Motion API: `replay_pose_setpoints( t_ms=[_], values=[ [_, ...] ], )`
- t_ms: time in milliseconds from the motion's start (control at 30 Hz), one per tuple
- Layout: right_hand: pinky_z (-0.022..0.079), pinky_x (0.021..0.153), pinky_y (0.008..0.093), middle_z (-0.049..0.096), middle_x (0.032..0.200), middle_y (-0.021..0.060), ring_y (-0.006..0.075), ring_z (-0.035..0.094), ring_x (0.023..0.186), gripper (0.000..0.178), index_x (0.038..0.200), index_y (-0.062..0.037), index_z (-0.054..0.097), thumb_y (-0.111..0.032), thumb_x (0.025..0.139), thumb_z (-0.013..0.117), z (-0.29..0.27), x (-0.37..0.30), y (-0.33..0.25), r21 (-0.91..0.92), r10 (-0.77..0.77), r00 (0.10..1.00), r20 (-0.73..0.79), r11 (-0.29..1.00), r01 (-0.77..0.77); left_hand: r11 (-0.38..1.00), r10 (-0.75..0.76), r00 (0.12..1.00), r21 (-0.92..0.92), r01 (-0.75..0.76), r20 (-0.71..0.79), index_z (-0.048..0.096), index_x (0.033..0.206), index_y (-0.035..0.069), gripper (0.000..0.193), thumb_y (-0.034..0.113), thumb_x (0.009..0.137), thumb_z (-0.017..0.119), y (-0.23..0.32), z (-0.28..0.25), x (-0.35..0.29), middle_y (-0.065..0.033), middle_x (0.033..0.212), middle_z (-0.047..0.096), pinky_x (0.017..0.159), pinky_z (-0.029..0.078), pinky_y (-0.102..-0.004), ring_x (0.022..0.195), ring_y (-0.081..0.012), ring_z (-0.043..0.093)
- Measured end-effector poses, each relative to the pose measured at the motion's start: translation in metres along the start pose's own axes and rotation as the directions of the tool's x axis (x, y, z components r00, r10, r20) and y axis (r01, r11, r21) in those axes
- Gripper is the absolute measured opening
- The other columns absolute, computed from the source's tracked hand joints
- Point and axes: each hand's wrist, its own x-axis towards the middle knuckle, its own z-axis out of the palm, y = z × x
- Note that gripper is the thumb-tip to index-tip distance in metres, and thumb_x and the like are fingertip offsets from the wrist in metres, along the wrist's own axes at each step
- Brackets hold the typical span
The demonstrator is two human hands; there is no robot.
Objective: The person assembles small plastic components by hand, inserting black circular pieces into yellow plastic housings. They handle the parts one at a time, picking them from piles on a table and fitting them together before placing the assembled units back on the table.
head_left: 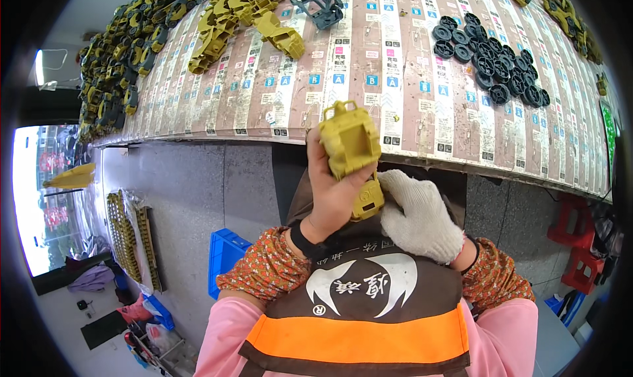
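Observation:
A mustard-yellow plastic toy car body is held up just off the front edge of the table, over my apron. My bare left hand wraps round it, with the thumb across the near side. A yellow lower section shows below that thumb; whether it is the same piece or a second one, I cannot tell. My right hand, in a white knit glove, is closed against this lower section from the right. Its fingertips are partly hidden behind the yellow plastic.
Black toy wheels lie loose on the printed table covering. Further yellow bodies and a dark grey body piece sit at the back. Toy cars are heaped far left. A blue crate and red stools stand below.

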Motion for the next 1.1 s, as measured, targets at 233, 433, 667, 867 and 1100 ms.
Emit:
replay_pose_setpoints(
  t_ms=[233, 433, 667, 867, 1100],
  values=[
    [0.061, 0.084, 0.0470, 0.074, 0.111, 0.0198, 0.0403, 0.074, 0.093, 0.050, 0.136, -0.0056, 0.065, -0.003, 0.086, 0.067, -0.047, 0.019, 0.000, 0.185, 0.111, 0.952, -0.287, 0.981, -0.059, 0.862, -0.475, 0.824, 0.351, 0.366, 0.308, 0.040, 0.146, 0.010, 0.067, 0.002, 0.092, 0.080, 0.028, -0.011, 0.023, -0.0084, 0.125, 0.063, 0.094, 0.054, -0.0308, 0.113, -0.0148, 0.065],
    [0.057, 0.094, 0.0388, 0.071, 0.118, 0.0152, 0.0258, 0.072, 0.109, 0.049, 0.134, -0.0036, 0.064, -0.005, 0.086, 0.070, -0.060, 0.021, 0.015, 0.136, -0.064, 0.995, 0.082, 0.989, 0.052, 0.735, -0.658, 0.608, 0.556, 0.389, 0.444, 0.032, 0.154, 0.013, 0.076, 0.019, 0.095, 0.080, 0.047, -0.010, 0.037, -0.0133, 0.132, 0.061, 0.107, 0.047, -0.0352, 0.122, -0.0195, 0.061],
    [0.061, 0.071, 0.0279, 0.072, 0.098, 0.0092, 0.0153, 0.072, 0.081, 0.027, 0.116, 0.0016, 0.064, -0.015, 0.097, 0.074, -0.082, 0.002, 0.033, 0.751, 0.382, 0.923, 0.054, 0.594, -0.290, 0.675, -0.429, 0.648, -0.253, 0.693, 0.630, 0.030, 0.164, 0.010, 0.091, 0.064, 0.100, 0.065, 0.038, -0.031, 0.040, -0.0195, 0.156, 0.052, 0.113, 0.049, -0.0470, 0.136, -0.0337, 0.060],
    [0.058, 0.087, 0.0329, 0.073, 0.106, 0.0119, 0.0170, 0.073, 0.098, 0.036, 0.127, 0.0028, 0.064, -0.013, 0.096, 0.074, -0.094, 0.004, 0.007, 0.434, 0.276, 0.958, 0.081, 0.855, -0.283, 0.876, -0.373, 0.878, -0.198, 0.440, 0.301, 0.041, 0.158, 0.006, 0.064, 0.037, 0.107, 0.065, 0.022, 0.003, 0.046, -0.0154, 0.153, 0.056, 0.117, 0.047, -0.0487, 0.139, -0.0299, 0.059],
    [0.052, 0.104, 0.0453, 0.067, 0.136, 0.0200, 0.0365, 0.067, 0.121, 0.051, 0.142, -0.0053, 0.064, -0.031, 0.098, 0.066, -0.258, 0.014, 0.124, -0.380, 0.039, 0.647, -0.761, 0.782, -0.494, 0.822, -0.477, 0.860, -0.255, 0.509, 0.179, 0.049, 0.151, 0.008, 0.050, 0.037, 0.111, 0.057, 0.027, -0.012, 0.048, -0.0131, 0.130, 0.067, 0.093, 0.062, -0.0445, 0.108, -0.0258, 0.071]
  ],
)
